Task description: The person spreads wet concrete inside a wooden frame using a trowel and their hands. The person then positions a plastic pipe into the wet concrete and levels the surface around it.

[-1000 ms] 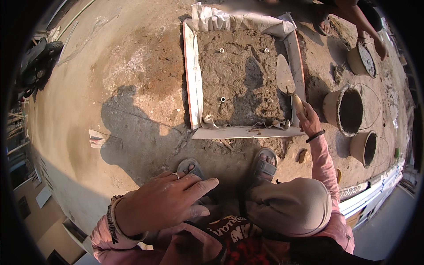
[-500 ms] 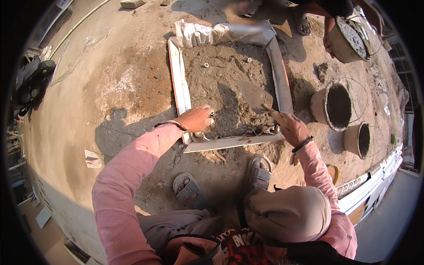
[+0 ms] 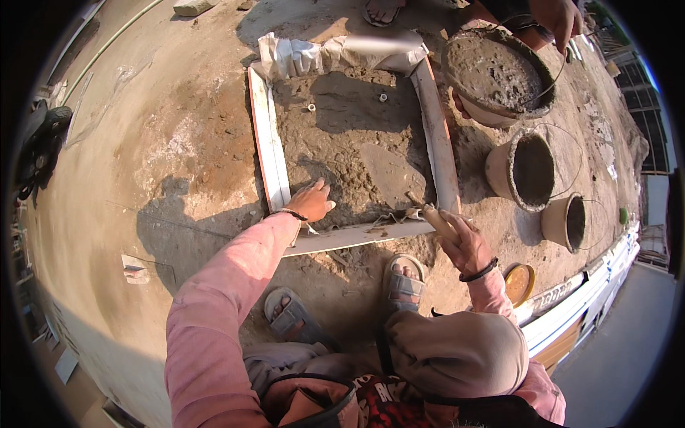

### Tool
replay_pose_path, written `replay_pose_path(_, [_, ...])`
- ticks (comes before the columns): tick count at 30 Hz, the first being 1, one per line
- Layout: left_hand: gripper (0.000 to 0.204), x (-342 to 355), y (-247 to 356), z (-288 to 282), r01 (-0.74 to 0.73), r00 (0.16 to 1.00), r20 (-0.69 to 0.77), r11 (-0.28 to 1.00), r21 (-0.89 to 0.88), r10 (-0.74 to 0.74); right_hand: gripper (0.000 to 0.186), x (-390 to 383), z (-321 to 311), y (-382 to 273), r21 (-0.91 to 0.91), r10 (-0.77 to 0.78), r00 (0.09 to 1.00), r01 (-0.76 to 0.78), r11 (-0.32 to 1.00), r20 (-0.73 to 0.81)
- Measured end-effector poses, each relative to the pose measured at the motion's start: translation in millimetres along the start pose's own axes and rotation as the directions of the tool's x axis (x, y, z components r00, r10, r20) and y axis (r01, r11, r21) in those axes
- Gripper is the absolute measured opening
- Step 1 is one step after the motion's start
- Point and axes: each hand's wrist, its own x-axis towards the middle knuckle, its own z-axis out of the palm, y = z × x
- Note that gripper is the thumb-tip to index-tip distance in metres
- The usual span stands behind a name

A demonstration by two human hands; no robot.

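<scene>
A square mould (image 3: 440,135) with cloth along its far side holds rough grey-brown wet mortar (image 3: 335,157); two short white tubes (image 3: 312,108) stand up from the surface. My left hand (image 3: 310,201) is on the mortar at the near left corner, fingers spread. My right hand (image 3: 464,242) grips the wooden handle of a trowel (image 3: 391,175), whose blade lies on the mortar at the near right. Beyond the mould's right side, a co-worker's hand (image 3: 564,21) is at the handle of a bucket (image 3: 489,114) full of wet mix.
Two buckets (image 3: 503,171) (image 3: 555,225) stand right of the mould. A yellow round lid (image 3: 521,285) lies nearer me. A flat tool (image 3: 134,269) lies on the ground at left. A dark vehicle (image 3: 43,150) is at the far left edge, a stone (image 3: 189,7) at the back.
My left hand moved from low in the view onto the mortar. My trowel blade was laid down onto the mortar. The co-worker lifted the full bucket and brought it toward the mould's far right corner.
</scene>
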Motion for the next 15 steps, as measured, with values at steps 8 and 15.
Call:
replay_pose_path(8, [0.048, -5.3, -4.4, 0.8, -0.057, 0.993, -0.101, 0.998, 0.019, 0.059, 0.051, 25.6, 8.8, -36.0, -0.010, -0.022, 0.991, 0.023, 1.000, 0.132])
replay_pose_path(15, [0.051, -9.0, -2.3, 5.3, -0.065, 0.994, -0.084, 0.998, -0.022, 0.063, 0.051, 27.3, 16.7, -32.5, 0.018, -0.123, 0.991, 0.122, 0.992, 0.061])
